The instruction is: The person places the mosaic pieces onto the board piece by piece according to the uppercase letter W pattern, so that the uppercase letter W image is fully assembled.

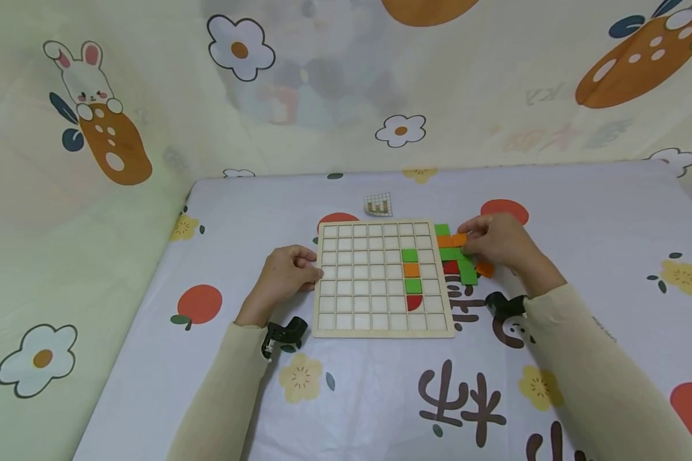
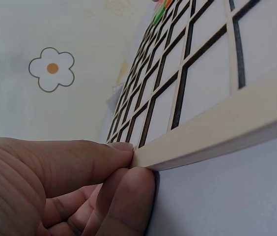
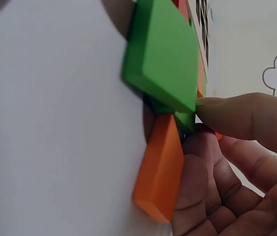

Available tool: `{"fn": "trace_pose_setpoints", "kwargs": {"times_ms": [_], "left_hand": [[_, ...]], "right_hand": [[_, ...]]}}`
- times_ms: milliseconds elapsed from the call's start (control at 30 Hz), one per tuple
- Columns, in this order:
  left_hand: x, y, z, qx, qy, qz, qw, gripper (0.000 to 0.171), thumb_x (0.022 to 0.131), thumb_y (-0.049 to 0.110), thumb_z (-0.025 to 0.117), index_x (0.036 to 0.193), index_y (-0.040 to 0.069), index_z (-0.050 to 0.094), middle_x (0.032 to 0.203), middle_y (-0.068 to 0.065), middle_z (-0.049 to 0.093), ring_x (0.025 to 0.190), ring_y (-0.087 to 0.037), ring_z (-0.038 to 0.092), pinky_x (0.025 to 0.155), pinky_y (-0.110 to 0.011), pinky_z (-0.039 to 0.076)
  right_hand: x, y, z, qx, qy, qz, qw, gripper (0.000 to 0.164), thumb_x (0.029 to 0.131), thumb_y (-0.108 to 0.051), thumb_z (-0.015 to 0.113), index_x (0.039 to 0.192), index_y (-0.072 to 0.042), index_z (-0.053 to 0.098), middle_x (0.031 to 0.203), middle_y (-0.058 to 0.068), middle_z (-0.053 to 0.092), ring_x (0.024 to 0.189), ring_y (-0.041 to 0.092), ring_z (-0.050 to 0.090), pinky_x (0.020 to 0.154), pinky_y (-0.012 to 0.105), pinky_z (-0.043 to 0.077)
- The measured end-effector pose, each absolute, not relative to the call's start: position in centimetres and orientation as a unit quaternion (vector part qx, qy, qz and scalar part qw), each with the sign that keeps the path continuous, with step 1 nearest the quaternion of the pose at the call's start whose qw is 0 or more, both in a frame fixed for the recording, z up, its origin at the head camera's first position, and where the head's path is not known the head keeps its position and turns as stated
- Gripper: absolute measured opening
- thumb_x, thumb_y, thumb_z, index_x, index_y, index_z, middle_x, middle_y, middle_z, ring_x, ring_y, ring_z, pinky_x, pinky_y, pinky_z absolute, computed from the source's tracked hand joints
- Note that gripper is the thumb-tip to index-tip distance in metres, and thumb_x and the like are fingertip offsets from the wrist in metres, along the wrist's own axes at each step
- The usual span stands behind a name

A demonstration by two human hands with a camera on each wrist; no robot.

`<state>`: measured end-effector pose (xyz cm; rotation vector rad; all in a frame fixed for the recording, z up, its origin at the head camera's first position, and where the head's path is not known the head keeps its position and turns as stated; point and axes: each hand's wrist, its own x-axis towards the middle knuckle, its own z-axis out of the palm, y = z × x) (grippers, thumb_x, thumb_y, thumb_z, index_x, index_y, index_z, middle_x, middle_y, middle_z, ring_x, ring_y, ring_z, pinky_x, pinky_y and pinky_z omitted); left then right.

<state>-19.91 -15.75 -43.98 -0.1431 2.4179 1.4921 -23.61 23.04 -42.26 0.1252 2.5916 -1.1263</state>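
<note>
A light wooden grid board (image 1: 383, 333) lies on the table. My left hand (image 1: 288, 272) pinches its left edge; in the left wrist view the thumb (image 2: 92, 160) lies over the rim near a corner. One column of the board holds a green piece (image 1: 409, 256), an orange square (image 1: 412, 270), another green piece and a red rounded piece (image 1: 414, 302). Over the loose pieces at the board's right side, my right hand (image 1: 498, 242) pinches an orange block (image 1: 459, 239), mostly hidden by the fingers in the right wrist view. Its thumb also meets a green block (image 3: 170, 59).
Green, orange and red pieces lie bunched against the board's right edge, with an orange block (image 1: 484, 269) beside them. A small card with a grid print (image 1: 378, 204) lies behind the board. A patterned cloth wall (image 1: 323, 96) rises at the back.
</note>
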Motion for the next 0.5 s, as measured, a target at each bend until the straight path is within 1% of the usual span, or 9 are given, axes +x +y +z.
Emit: {"fn": "trace_pose_setpoints", "kwargs": {"times_ms": [233, 500], "left_hand": [[-20.1, -15.8, -43.9, -0.048, 0.839, 0.521, 0.147, 0.030, 0.089, 0.000, 0.079, 0.116, -0.004, 0.067, 0.088, -0.010, 0.067, 0.067, -0.015, 0.069, 0.063, -0.026, 0.062], [-20.0, -15.8, -43.9, -0.057, 0.832, 0.530, 0.152, 0.031, 0.089, 0.001, 0.079, 0.117, -0.004, 0.067, 0.090, -0.010, 0.068, 0.068, -0.015, 0.069, 0.063, -0.026, 0.062]], "right_hand": [[-23.2, 23.0, -42.2, 0.046, 0.904, -0.403, 0.132, 0.038, 0.095, -0.013, 0.072, 0.129, 0.001, 0.066, 0.112, 0.019, 0.066, 0.099, 0.030, 0.058, 0.069, 0.022, 0.055], [-22.3, 22.8, -41.9, 0.033, 0.888, -0.446, 0.108, 0.036, 0.094, -0.015, 0.077, 0.125, -0.001, 0.068, 0.104, 0.013, 0.066, 0.094, 0.028, 0.059, 0.069, 0.020, 0.056]]}}
